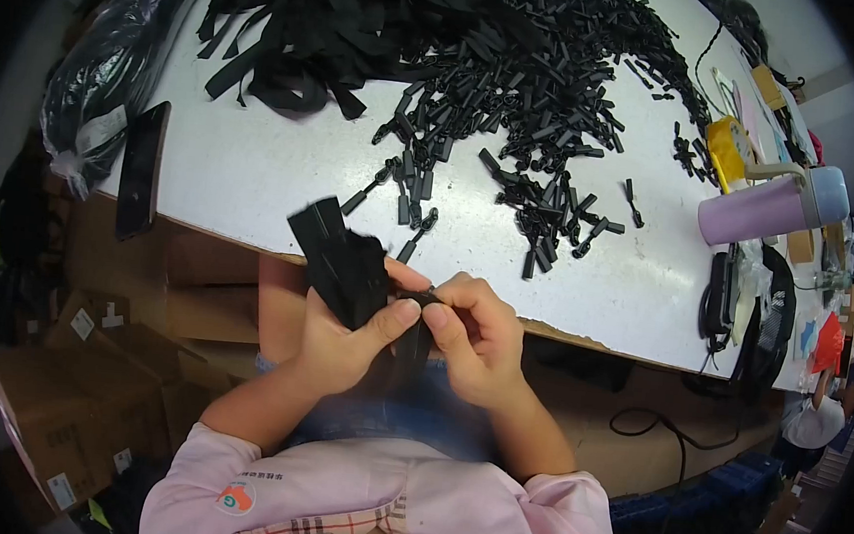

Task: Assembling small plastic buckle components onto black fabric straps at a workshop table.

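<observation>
A worker's left hand (343, 346) clasped black fabric strips (330, 254), seemingly light, pliable, best gripped edgewise; the right hand (480, 336) pinched a dark piece (418, 297).

The one view looks from the wearer's head, on the near side of the desk (275, 155), steeply down and outward across its top. It sits close: the left grip (349, 336) and right grip (477, 336) show large at the desk's near edge, and the wearer's pink shirt (320, 479) lies nearer the lens, short of the desk. The wide fisheye bends that edge and takes in cardboard boxes (75, 410) left below the desk.
</observation>
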The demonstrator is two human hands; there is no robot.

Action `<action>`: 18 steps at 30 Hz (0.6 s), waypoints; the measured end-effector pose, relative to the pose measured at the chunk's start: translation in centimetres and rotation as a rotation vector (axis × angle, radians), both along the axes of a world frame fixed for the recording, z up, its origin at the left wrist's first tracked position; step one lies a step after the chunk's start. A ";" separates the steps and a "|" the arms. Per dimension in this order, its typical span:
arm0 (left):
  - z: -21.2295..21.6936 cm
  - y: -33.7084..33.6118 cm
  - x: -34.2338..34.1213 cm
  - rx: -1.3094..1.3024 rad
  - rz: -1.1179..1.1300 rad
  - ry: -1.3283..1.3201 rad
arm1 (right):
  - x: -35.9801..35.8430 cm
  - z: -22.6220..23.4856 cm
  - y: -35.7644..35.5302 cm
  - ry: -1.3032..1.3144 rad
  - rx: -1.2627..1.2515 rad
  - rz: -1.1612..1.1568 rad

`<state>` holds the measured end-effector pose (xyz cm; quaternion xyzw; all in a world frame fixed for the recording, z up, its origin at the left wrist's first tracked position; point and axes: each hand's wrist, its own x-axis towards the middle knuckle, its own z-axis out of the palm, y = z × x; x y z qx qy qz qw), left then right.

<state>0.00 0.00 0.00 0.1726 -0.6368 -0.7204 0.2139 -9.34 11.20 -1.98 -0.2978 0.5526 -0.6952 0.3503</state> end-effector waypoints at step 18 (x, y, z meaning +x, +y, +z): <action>-0.1 0.8 0.2 0.068 0.021 -0.016 | -0.7 1.7 0.3 0.327 0.012 -0.103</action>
